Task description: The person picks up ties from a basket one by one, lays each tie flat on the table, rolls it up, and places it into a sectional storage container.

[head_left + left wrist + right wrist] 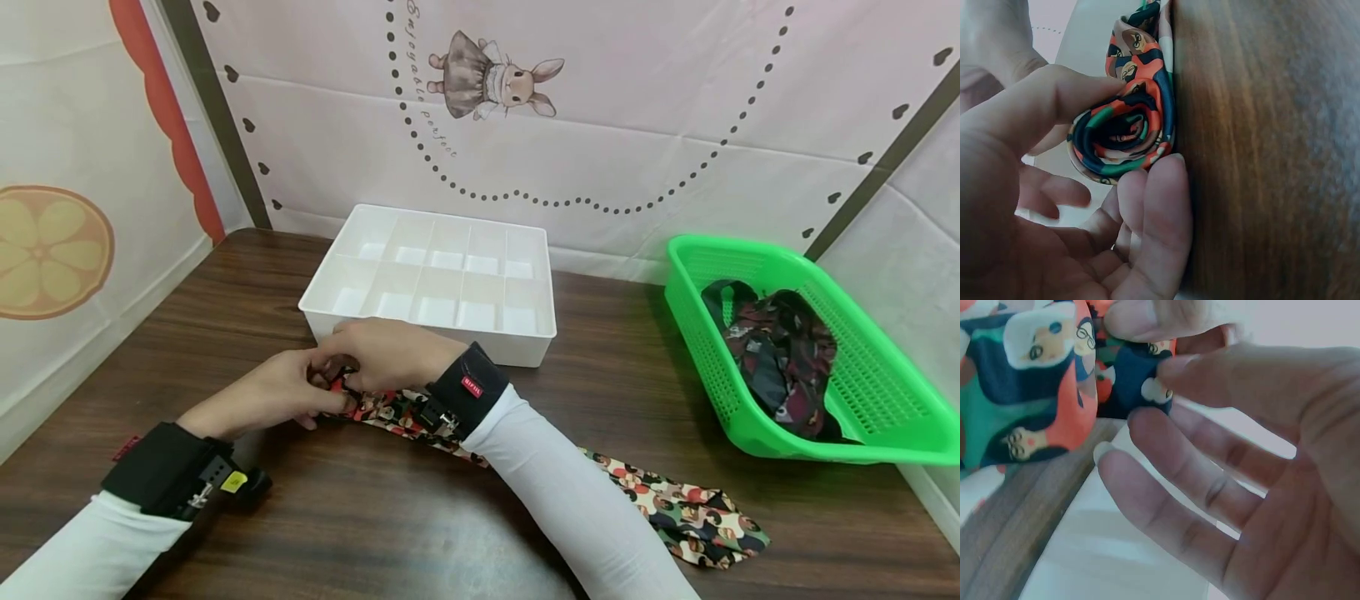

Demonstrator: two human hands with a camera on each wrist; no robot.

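A patterned necktie (678, 508) lies slantwise across the table, its far-left end wound into a roll. In the left wrist view the rolled end (1157, 112) shows its spiral layers edge-on. My left hand (277, 387) holds this roll between thumb and fingers, fingertips down at the tabletop. Right beside it, my right hand (390, 350) reaches over the tie and pinches the roll from the other side. The right wrist view shows the right thumb (1210, 378) on the printed fabric, with the other fingers (1166, 506) beneath. My right forearm hides the tie's middle.
Just behind the hands stands a white divided box (427, 329) with several compartments. At the right, a green plastic basket (870, 325) contains dark patterned fabric (780, 358). Printed cloth walls (622, 108) border the brown wooden table (360, 525) at the back and sides.
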